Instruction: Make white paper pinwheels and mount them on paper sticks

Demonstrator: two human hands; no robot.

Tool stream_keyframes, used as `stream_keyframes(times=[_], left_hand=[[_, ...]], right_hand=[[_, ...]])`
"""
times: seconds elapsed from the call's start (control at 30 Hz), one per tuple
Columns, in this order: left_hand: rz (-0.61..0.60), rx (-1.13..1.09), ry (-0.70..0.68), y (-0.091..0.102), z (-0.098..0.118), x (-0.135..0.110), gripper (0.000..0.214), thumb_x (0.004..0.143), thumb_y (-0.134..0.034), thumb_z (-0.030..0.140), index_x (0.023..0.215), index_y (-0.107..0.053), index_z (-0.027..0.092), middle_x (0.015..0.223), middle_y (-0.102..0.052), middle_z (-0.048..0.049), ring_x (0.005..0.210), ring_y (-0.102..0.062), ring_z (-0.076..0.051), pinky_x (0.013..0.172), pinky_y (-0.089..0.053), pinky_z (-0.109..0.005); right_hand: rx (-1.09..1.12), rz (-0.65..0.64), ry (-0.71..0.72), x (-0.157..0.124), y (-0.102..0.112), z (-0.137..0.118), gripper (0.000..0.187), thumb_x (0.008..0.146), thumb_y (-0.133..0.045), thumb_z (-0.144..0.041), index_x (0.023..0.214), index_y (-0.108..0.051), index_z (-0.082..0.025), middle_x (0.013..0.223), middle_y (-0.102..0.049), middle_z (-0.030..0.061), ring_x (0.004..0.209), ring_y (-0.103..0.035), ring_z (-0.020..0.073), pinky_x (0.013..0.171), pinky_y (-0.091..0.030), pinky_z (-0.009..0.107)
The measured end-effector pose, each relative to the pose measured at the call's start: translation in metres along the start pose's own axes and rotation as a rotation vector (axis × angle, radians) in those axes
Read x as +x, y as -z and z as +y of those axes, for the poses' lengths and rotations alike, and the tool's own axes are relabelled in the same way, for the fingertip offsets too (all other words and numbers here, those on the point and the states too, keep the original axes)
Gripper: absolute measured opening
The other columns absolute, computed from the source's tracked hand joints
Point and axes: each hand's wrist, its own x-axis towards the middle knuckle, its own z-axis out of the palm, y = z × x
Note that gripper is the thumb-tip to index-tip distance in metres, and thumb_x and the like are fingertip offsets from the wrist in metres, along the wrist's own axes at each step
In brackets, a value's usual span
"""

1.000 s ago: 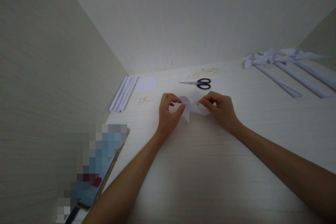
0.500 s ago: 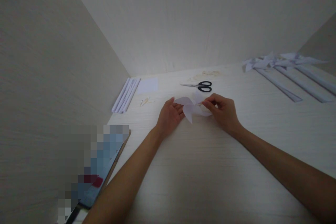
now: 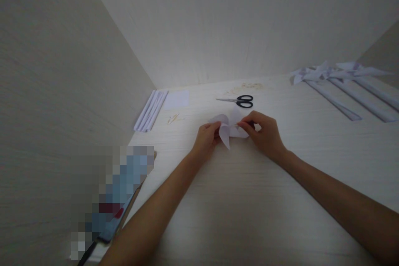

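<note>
A white paper pinwheel (image 3: pixel 225 132) with curled blades is held just above the table between my two hands. My left hand (image 3: pixel 206 138) pinches it from the left, thumb on the front and fingers behind the paper. At the pinwheel's middle, my right hand (image 3: pixel 261 131) pinches a small thin stick (image 3: pixel 237 124) between thumb and forefinger. The stick's tip meets the paper; whether it passes through cannot be made out. Black-handled scissors (image 3: pixel 245 101) lie just beyond both hands, blades pointing left.
Several rolled paper tubes (image 3: pixel 151 111) lie at the left beside a square white sheet (image 3: pixel 176 99). Small thin sticks (image 3: pixel 173 119) are scattered nearer. At the right rest finished-looking pinwheels on paper sticks (image 3: pixel 361 97). A blurred-out device (image 3: pixel 124 199) leans along the left wall (image 3: pixel 77 70).
My left hand has gone from open under the paper to closed on the pinwheel, thumb now over its front. The right hand stays nearly still at the middle. The view has shifted slightly.
</note>
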Motion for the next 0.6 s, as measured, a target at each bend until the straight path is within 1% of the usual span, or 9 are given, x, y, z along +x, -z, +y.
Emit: stream_keyframes(times=[0.1,0.17,0.23,0.33,0.43,0.6], left_hand=[[0.075,0.080,-0.110,0.001,-0.008,0.002,0.017,0.069,-0.053,0.018,0.054,-0.056,0.012,0.049,-0.052,0.0011,0.046,-0.050,-0.008,0.048,-0.040,-0.020],[0.109,0.140,-0.168,0.001,-0.012,0.003,0.020,0.069,-0.054,0.020,0.051,-0.055,0.012,0.047,-0.051,0.0019,0.044,-0.048,-0.007,0.046,-0.039,-0.020],[0.114,0.150,-0.182,0.000,-0.013,0.003,0.021,0.070,-0.052,0.020,0.050,-0.055,0.012,0.048,-0.054,0.0009,0.045,-0.051,-0.008,0.049,-0.042,-0.021],[0.091,0.104,-0.166,-0.004,-0.012,0.001,0.020,0.072,-0.049,0.017,0.054,-0.057,0.012,0.055,-0.060,-0.0023,0.052,-0.057,-0.010,0.058,-0.047,-0.026],[0.099,0.080,-0.165,-0.006,-0.010,-0.002,0.019,0.072,-0.049,0.015,0.057,-0.058,0.011,0.061,-0.063,-0.0044,0.057,-0.060,-0.012,0.064,-0.049,-0.029],[0.110,0.101,-0.192,-0.005,-0.010,-0.002,0.018,0.072,-0.049,0.017,0.059,-0.059,0.011,0.064,-0.064,-0.0049,0.061,-0.062,-0.014,0.067,-0.050,-0.031]], right_hand=[[-0.129,-0.024,0.126,-0.002,0.000,-0.002,0.017,0.075,-0.056,-0.026,0.061,-0.054,-0.018,0.056,-0.051,-0.0017,0.049,-0.042,0.0096,0.058,-0.033,0.028],[-0.187,-0.024,0.166,-0.002,-0.001,-0.003,0.017,0.076,-0.055,-0.026,0.061,-0.054,-0.018,0.057,-0.051,-0.0016,0.049,-0.042,0.0096,0.059,-0.032,0.028],[-0.218,-0.011,0.156,-0.002,-0.001,-0.002,0.017,0.076,-0.054,-0.026,0.061,-0.053,-0.018,0.057,-0.051,-0.0014,0.050,-0.042,0.0101,0.058,-0.031,0.028],[-0.226,0.005,0.122,-0.001,-0.001,0.000,0.018,0.076,-0.054,-0.025,0.059,-0.052,-0.019,0.056,-0.050,-0.0015,0.051,-0.042,0.0109,0.056,-0.030,0.027],[-0.222,0.008,0.095,-0.001,-0.002,0.001,0.017,0.075,-0.055,-0.024,0.060,-0.051,-0.019,0.056,-0.050,-0.0015,0.051,-0.043,0.0110,0.055,-0.031,0.027],[-0.210,-0.008,0.085,0.000,-0.002,0.003,0.016,0.075,-0.055,-0.024,0.060,-0.052,-0.019,0.057,-0.051,-0.0010,0.051,-0.043,0.0111,0.055,-0.031,0.027]])
